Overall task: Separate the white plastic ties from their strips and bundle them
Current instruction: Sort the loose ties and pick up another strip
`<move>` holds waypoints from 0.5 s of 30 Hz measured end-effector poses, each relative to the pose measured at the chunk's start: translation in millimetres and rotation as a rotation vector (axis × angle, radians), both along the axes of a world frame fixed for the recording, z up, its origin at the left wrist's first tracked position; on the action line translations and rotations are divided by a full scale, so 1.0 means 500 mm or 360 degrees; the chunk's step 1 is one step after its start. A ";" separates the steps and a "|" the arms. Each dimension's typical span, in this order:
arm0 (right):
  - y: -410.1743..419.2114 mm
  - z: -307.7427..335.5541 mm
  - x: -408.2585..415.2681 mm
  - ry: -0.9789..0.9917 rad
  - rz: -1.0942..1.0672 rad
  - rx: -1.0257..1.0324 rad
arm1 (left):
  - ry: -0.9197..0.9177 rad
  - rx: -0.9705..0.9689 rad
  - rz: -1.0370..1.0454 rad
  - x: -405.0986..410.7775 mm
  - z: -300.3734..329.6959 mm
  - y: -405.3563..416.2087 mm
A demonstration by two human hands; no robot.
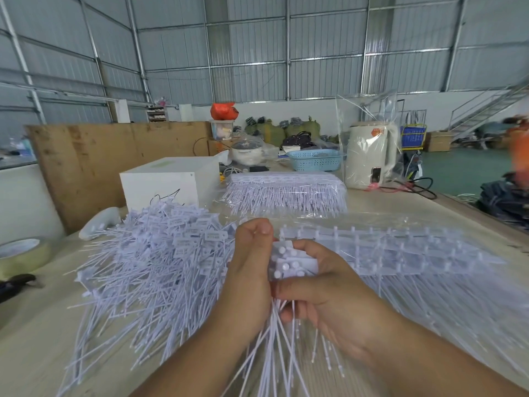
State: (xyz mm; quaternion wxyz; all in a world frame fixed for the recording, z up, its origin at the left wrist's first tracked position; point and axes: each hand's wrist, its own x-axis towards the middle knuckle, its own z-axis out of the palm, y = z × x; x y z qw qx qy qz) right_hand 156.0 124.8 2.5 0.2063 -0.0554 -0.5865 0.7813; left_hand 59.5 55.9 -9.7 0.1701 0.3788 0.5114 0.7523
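Fingers (289, 290) of the right hand (329, 299) are curled round a small bundle of loose ties (292, 265), thumb across the front just below the heads. The left hand (252, 265) closes on the same bundle from the left, thumb up and fingers wrapped behind it; how far those fingers reach cannot be told. Both hands grip. The heads sit bunched between the two hands; the tails fan out near and downward past the wrists.

Step in hand, as judged: gathering separated ties into an even bundle. To do it well:
- Level the heads first. Several stand at different heights; loosen the grip slightly and tap or nudge them flush.
- Comb the tails parallel. They splay and cross now, so they would snag on tying.
- Keep one hand clamped just under the heads while the other adjusts; releasing both risks spilling the bundle.

Outward: left of the hands lies a large heap of separated ties (160, 253), tangled, on the counter (37, 339). Right of the hands, touching the bundle's far side, lies a stack of unseparated tie strips (400, 250), heads in rows. Far centre is a second stack of strips (286, 190). A white box (169, 181) stands far left of it, a tape roll (23, 256) at the left edge.
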 end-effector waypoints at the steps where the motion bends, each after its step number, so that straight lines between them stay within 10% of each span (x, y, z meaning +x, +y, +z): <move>1: 0.000 0.000 -0.001 -0.0002 -0.0019 -0.0011 | -0.0041 -0.0012 -0.0019 0.001 -0.001 -0.001; 10: 0.024 0.010 -0.002 0.0122 -0.0315 -0.0107 | 0.0021 -0.0279 0.0052 0.003 0.005 0.023; 15: 0.079 0.028 0.012 0.0216 -0.0615 -0.0189 | 0.0379 -0.0572 -0.0495 0.010 -0.018 -0.003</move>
